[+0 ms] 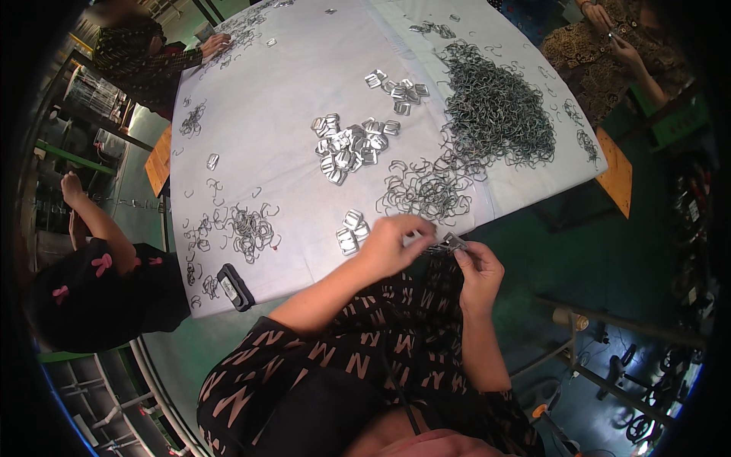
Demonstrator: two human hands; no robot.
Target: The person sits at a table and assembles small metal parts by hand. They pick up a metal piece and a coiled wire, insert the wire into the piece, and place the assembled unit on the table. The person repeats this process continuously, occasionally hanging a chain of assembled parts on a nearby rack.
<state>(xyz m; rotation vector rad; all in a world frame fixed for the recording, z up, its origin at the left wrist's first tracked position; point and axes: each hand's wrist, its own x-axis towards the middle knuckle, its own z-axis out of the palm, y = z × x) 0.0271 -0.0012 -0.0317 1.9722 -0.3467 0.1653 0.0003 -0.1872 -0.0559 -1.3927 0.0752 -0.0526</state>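
My right hand (pixel 481 276) pinches a small silver metal buckle (pixel 454 241) between thumb and fingers, just off the near edge of the table. Close on its left, my left hand (pixel 394 242) has its fingers curled and thumb bent in toward the buckle; what lies between its fingertips is too small to make out. A few slotted silver buckles (pixel 348 241) lie on the white tabletop beside my left hand. Beyond both hands spreads a loose heap of bent C-shaped wire hooks (pixel 426 190), running into a larger dark pile of hooks (pixel 499 107).
More buckles (pixel 350 145) are heaped mid-table on the white cover (pixel 266 137). Scattered hooks (pixel 251 231) and a black oblong object (pixel 234 288) lie at the left edge. Co-workers sit around: one hand (pixel 217 44) reaches the far-left hooks, other hands (pixel 613 34) work at far right.
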